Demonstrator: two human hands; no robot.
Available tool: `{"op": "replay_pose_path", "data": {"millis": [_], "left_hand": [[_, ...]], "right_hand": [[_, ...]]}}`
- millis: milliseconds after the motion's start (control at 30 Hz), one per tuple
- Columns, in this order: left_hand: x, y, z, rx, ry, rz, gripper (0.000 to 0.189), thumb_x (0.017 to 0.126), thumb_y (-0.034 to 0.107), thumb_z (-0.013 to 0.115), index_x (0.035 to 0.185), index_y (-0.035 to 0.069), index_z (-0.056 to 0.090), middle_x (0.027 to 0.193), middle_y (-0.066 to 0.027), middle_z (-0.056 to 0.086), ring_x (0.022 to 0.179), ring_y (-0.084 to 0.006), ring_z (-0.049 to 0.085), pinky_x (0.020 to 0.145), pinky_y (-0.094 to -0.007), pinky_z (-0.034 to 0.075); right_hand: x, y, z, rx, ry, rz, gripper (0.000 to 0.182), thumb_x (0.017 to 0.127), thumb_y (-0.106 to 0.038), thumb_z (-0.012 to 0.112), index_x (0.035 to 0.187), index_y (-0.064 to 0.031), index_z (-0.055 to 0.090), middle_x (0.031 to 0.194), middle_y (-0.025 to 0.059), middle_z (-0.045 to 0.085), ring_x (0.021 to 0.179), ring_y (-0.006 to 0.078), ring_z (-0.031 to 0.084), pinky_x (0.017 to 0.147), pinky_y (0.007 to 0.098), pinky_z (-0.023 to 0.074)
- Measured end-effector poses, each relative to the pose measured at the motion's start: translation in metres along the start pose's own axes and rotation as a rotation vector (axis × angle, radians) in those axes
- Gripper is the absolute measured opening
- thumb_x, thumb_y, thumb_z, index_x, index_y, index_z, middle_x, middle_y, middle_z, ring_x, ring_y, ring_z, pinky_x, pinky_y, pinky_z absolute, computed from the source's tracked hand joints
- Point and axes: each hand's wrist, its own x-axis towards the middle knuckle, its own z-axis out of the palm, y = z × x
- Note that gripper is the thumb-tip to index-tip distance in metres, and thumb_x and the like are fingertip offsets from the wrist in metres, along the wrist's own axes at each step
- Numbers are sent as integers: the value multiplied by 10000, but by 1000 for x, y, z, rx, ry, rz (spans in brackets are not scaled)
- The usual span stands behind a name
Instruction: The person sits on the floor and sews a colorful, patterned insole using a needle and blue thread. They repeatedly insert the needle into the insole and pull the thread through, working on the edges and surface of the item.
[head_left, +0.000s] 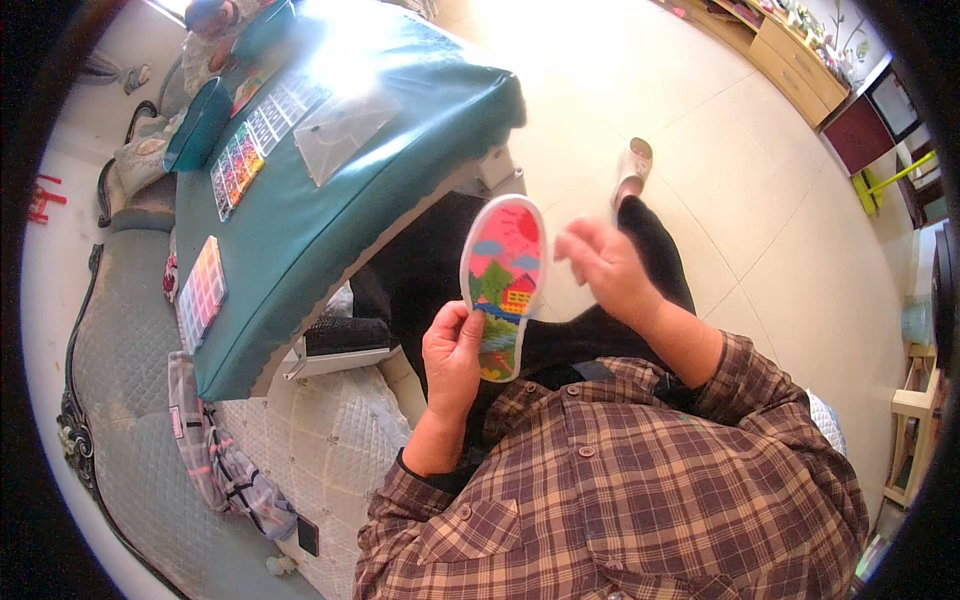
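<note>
My left hand (452, 360) grips a shoe insole (501, 289) by its edge, thumb on the front face. The white-rimmed insole bears a stitched-looking picture: pink sky, red sun, blue clouds, green trees and a yellow house with a red roof. Just right of the insole, apart from it, my right hand (609, 270) is raised with its fingers curled together. Motion blurs its fingertips, so whether something thin is pinched there cannot be told. Both hands are above my lap, in front of my plaid shirt (637, 465).
A table with a teal cover (300, 247) stands at left. On it are a compartment box of colourful pieces (237, 171), a pastel-coloured box (202, 294), a clear folder (346, 133) and a teal basket (198, 126). Another person (206, 52) is beyond. A phone (308, 535) lies on the sofa.
</note>
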Motion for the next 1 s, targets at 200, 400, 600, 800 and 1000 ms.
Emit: {"op": "replay_pose_path", "data": {"millis": [200,400,600,800,1000], "left_hand": [[6,-1,9,199,-165,211,76,824,61,552,810,-13,560,739,-27,504,664,-80,470,595,-195,380],[7,9,14,462,-282,162,18,765,13,566,764,-3,560,680,-63,508,638,-155,489,577,-242,390],[4,13,15,497,-437,307,26,734,14,566,727,6,543,677,-93,524,649,-216,509,601,-273,410],[6,10,-3,-42,-27,-94,136,877,108,485,768,29,502,721,23,528,635,-26,458,584,-173,393],[4,14,-25,-29,56,-127,126,867,106,499,773,26,523,706,20,538,624,-34,473,570,-181,401]], "right_hand": [[-12,36,10,325,-333,251,270,750,-107,630,1003,-45,559,967,72,596,863,126,559,752,258,462],[-21,41,10,579,-407,123,261,778,-118,616,1026,-62,555,968,59,594,881,142,562,769,277,463],[-8,15,-5,1008,-366,375,83,891,-181,458,864,-103,462,790,46,576,567,79,475,502,197,412],[5,45,-69,1124,13,372,89,912,-172,384,846,-126,421,627,-42,375,518,44,373,444,165,336],[-10,126,-206,771,686,242,53,907,-136,387,863,-121,412,622,-14,391,516,64,391,441,183,353]]}}
